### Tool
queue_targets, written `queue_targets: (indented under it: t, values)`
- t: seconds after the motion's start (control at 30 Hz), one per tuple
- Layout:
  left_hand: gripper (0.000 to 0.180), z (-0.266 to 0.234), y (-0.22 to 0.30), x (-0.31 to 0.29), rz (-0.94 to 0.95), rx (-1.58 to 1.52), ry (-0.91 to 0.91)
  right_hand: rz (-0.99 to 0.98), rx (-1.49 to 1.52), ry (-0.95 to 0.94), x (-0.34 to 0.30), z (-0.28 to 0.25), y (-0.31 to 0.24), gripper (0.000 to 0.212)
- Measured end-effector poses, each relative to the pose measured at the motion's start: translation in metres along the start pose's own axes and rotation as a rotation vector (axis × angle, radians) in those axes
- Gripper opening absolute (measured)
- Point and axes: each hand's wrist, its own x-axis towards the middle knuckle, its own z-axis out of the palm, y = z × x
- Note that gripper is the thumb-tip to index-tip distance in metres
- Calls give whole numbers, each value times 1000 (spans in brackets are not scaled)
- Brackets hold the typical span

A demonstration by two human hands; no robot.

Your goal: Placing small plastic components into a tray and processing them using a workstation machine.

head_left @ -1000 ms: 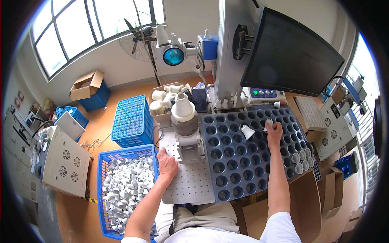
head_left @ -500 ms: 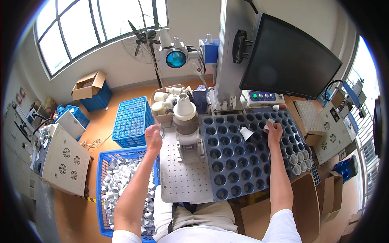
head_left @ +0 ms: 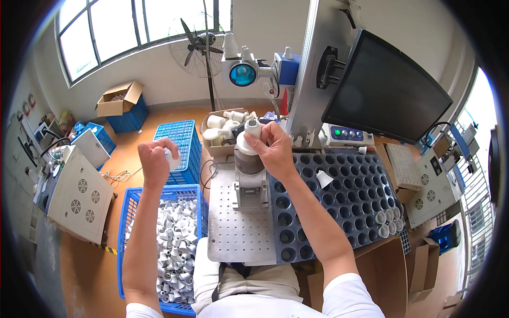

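My right hand [head_left: 275,151] grips a white cone-shaped plastic part [head_left: 252,129] on top of the grey round fixture [head_left: 249,164], thumb and fingers round it. Over the blue slotted crate [head_left: 185,139], my left hand [head_left: 155,159] is closed on another white plastic part [head_left: 173,159], mostly hidden by the fingers. To the right stretches a dark tray [head_left: 343,199] with rows of round holes. One white cone [head_left: 324,179] lies tipped on it, and several white cups [head_left: 391,214] sit in its right-hand holes.
A blue basket [head_left: 123,212] full of white cones stands at my left. Behind the fixture is a carton [head_left: 207,123] of white parts. A lens head [head_left: 243,74] hangs above, beside a metal column [head_left: 310,69] and a monitor [head_left: 389,87]. A perforated plate [head_left: 238,238] lies in front.
My right hand has moved left from the tray to the top of the fixture. My left hand has moved left and up, away from the fixture. The view has shifted slightly.
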Motion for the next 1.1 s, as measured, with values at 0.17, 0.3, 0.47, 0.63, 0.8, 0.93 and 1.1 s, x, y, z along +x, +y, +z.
queue_targets:
  t: [0.17, 0.3, 0.47, 0.63, 0.8, 0.93, 1.1]
  values:
    - [27, -205, -236, -147, -157, 440, 347, 7, -20, -1, -5, 16, -7, 41]
    - [19, -266, -301, -254, -778, 720, 404, -35, -102, 14, -16, -4, 12, 35]
    - [21, -286, -332, -297, -670, 1058, 342, 61, -1098, -56, -44, -111, 18, 49]
    - [21, -177, -312, -228, -474, 696, 145, 496, -1540, -215, -81, -193, 37, 49]
    - [18, -11, -246, -176, -368, 710, -304, 577, -1185, -136, -62, -183, 21, 38]
    - [21, 80, -193, -167, -177, 746, -417, 418, -890, 154, -53, -185, 56, 40]
    - [24, 105, -163, -165, -328, 893, -492, 228, -882, 305, -84, -182, 105, 33]
